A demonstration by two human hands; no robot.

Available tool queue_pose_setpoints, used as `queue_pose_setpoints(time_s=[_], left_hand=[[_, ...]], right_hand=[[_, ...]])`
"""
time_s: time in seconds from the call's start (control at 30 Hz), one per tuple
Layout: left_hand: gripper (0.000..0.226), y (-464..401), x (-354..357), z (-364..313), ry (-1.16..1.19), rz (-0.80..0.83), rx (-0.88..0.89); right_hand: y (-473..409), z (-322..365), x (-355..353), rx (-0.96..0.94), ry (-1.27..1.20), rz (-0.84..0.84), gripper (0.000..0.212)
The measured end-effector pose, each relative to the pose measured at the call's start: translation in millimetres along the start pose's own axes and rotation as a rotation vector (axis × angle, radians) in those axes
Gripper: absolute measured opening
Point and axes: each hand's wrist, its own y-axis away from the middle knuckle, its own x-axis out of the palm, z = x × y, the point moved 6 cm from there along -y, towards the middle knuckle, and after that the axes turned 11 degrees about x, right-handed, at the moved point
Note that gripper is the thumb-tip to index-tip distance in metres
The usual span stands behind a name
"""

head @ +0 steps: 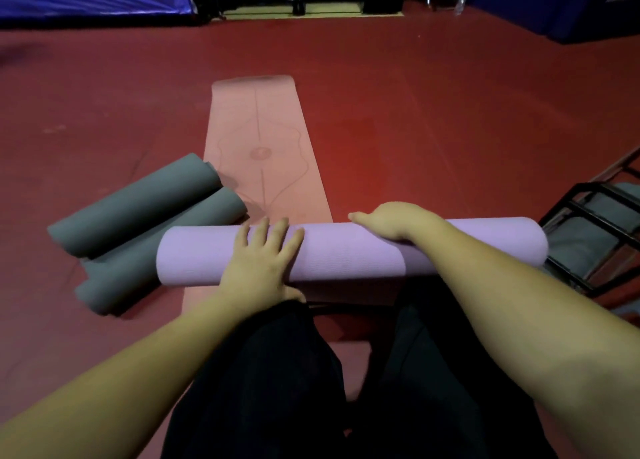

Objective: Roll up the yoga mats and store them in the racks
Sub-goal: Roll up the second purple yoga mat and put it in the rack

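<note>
1. Leftmost, two grey rolled mats (138, 212) lie side by side on the red floor (450, 112), touching along their length and angled from lower left to upper right. Their upper ends rest at the left edge of the pink mat (259, 140).
2. Next, the pink mat lies flat and unrolled, running away from the person down the middle of the view. It carries faint darker line markings, with a small round mark near its centre.
3. Across the near end of the pink mat lies the lilac rolled mat (346, 250), a thick, even cylinder with a fine woven-looking texture. Its left end overlaps the nearer grey roll, and its right end reaches just beside the black rack (588, 244).
4. On the left half of the lilac roll rests the left hand (259, 261). Its fingers (277, 231) are straight and slightly spread over the top of the roll, pressing flat and gripping nothing.
5. Further right, the right hand (391, 221) sits on top of the roll. Its fingers curl over the far side out of sight, with the thumb pointing left, so it holds the roll.
6. Below, dark trousers (263, 372) fill the foreground.
7. Rightmost, the black metal rack stands on the floor with something grey inside it.
</note>
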Motion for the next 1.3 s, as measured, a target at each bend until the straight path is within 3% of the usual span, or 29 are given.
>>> queue_pose_setpoints(time_s=[0.1,0.17,0.27,0.53,0.77,0.9,1.1,1.17,1.3], left_hand=[[0.132,-9.4,0.7,2.4,-0.047,0.088,-0.026],[0.125,-12.5,-1.9,3.1,-0.069,0.108,-0.020],[0.110,-15.6,-9.3,4.3,-0.075,0.065,0.029],[0.102,3.5,-48.1,-9.2,-0.092,-0.016,0.081],[0.108,23.2,-66.3,-22.2,0.031,0.177,0.104],[0.109,14.7,-53.1,-14.8,0.162,0.304,0.075],[0.085,-8.4,-49.0,3.9,0.471,0.426,0.050],[0.080,-17.6,-43.3,11.6,0.619,0.495,0.031],[0.093,-32.5,-23.8,28.1,0.836,0.703,-0.025]], right_hand=[[0.1,1.9,-2.1,0.008,-0.028,0.063,0.074],[1.6,4.2,-3.4,0.007,-0.033,0.092,0.072],[4.3,4.6,-4.7,0.016,-0.035,0.107,0.073],[23.0,-5.6,-7.3,0.000,-0.006,0.149,0.072],[35.7,-15.8,11.9,-0.038,-0.005,0.325,0.059],[32.5,-11.4,7.0,-0.018,0.003,0.224,0.076],[30.0,-14.6,-18.9,-0.235,-0.074,-0.202,0.053],[33.6,-22.9,-21.1,-0.243,-0.062,-0.270,0.051],[45.0,-35.0,-7.0,-0.193,-0.038,-0.326,0.055]])
